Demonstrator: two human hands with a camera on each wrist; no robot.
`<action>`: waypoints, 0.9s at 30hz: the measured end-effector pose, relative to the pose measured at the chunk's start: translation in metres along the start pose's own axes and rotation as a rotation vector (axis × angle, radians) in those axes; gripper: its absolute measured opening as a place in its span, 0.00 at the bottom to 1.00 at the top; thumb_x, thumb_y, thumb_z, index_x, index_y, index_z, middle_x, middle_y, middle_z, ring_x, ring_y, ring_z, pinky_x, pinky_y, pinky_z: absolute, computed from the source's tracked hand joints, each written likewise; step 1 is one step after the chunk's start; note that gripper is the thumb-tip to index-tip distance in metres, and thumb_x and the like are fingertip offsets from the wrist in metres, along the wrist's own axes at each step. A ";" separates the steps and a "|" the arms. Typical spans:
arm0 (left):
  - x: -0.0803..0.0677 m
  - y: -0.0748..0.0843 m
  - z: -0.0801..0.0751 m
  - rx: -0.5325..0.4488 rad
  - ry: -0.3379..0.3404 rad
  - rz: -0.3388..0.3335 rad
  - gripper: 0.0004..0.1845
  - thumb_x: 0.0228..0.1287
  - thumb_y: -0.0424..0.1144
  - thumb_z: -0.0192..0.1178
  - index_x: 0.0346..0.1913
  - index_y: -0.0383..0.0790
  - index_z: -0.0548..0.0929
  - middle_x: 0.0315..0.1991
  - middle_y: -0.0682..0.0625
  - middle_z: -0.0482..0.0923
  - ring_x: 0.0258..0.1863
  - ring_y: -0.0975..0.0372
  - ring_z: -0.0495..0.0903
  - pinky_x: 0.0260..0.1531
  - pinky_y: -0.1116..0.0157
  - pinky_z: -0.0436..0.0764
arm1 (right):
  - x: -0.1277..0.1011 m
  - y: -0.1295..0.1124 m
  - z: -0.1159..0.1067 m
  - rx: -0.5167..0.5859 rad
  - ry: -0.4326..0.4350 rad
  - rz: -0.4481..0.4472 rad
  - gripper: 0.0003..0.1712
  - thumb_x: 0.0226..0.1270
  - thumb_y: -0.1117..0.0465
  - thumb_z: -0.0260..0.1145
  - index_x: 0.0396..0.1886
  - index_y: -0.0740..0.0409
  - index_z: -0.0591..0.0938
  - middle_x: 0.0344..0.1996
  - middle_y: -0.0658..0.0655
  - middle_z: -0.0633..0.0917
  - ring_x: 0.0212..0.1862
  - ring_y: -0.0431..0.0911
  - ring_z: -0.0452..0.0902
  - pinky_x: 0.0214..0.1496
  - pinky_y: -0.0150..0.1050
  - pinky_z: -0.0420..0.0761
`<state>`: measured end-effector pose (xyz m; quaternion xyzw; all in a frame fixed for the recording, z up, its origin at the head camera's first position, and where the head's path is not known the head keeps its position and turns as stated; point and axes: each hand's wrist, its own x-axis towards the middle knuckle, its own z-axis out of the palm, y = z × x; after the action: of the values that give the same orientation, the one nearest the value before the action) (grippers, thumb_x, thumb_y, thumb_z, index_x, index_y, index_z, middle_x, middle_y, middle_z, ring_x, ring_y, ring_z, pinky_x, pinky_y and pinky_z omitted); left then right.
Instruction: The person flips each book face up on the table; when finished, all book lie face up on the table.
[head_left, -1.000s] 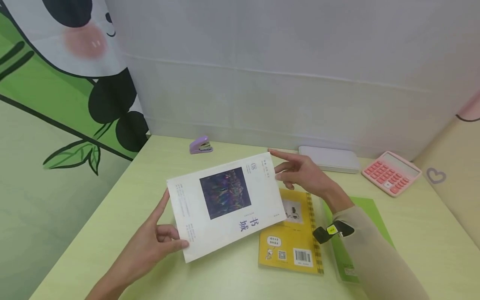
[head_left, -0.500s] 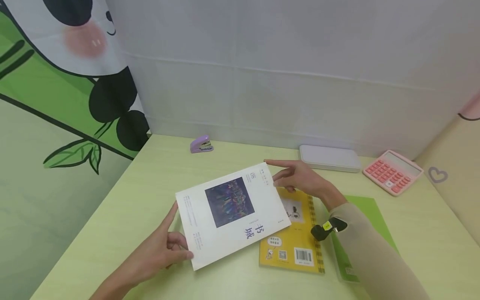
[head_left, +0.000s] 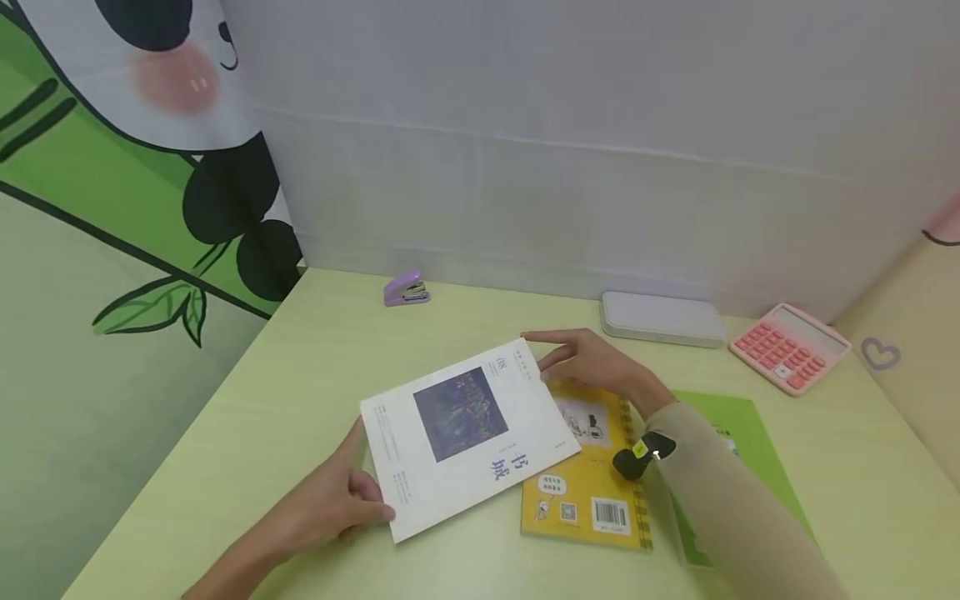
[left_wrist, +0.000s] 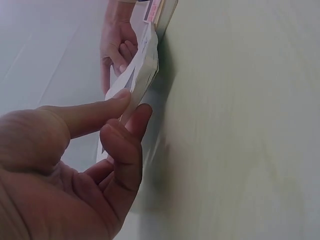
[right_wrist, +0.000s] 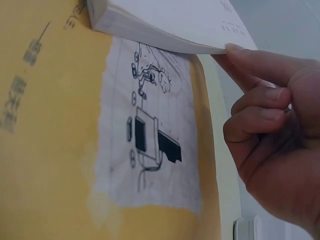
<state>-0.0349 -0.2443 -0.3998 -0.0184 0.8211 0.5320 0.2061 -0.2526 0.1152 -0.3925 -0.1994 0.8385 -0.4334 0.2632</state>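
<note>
A white book with a dark cover picture lies low over the pale green table. Its right part overlaps a yellow spiral notebook. My left hand pinches the book's near left corner, thumb on top and fingers beneath; the left wrist view shows the book's edge between thumb and forefinger of that hand. My right hand touches the far right corner with its straight index fingertip, its other fingers curled beside it. In the right wrist view that hand meets the book, which hovers just above the notebook.
A green folder lies under my right forearm. At the back stand a purple stapler, a flat pale case and a pink calculator. A grey wall closes the far side; a panda curtain hangs at left.
Both hands have brought the white book down and slightly toward me, from tilted in the air to nearly flat over the table and the yellow notebook.
</note>
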 end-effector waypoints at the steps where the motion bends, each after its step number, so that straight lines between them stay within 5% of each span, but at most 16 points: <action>1: 0.000 -0.001 0.000 -0.003 -0.004 0.004 0.74 0.58 0.31 0.77 0.83 0.39 0.20 0.28 0.48 0.84 0.20 0.61 0.73 0.19 0.67 0.73 | 0.000 0.000 0.001 -0.010 0.000 0.005 0.38 0.73 0.61 0.69 0.77 0.28 0.73 0.55 0.52 0.91 0.36 0.47 0.83 0.37 0.36 0.77; 4: 0.001 -0.002 0.002 -0.007 -0.015 0.005 0.74 0.58 0.31 0.76 0.82 0.37 0.19 0.27 0.48 0.83 0.19 0.61 0.73 0.17 0.66 0.73 | 0.002 0.000 0.002 -0.028 0.000 0.010 0.38 0.73 0.59 0.69 0.77 0.26 0.73 0.56 0.53 0.90 0.45 0.49 0.89 0.44 0.39 0.82; 15: 0.003 0.003 0.005 0.045 0.007 -0.016 0.74 0.57 0.30 0.77 0.81 0.32 0.20 0.27 0.49 0.83 0.15 0.60 0.72 0.16 0.65 0.72 | 0.005 0.005 0.005 -0.027 -0.013 0.008 0.36 0.75 0.59 0.68 0.77 0.28 0.73 0.59 0.55 0.89 0.41 0.50 0.90 0.41 0.43 0.88; 27: 0.002 0.009 0.005 0.114 0.027 -0.068 0.75 0.55 0.32 0.79 0.82 0.30 0.23 0.25 0.48 0.85 0.14 0.60 0.74 0.17 0.63 0.72 | 0.008 0.005 0.005 -0.062 -0.006 -0.009 0.34 0.74 0.61 0.67 0.77 0.36 0.75 0.52 0.54 0.87 0.42 0.52 0.87 0.42 0.41 0.88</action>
<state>-0.0380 -0.2357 -0.3943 -0.0417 0.8516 0.4767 0.2140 -0.2566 0.1098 -0.4011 -0.2124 0.8498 -0.4079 0.2577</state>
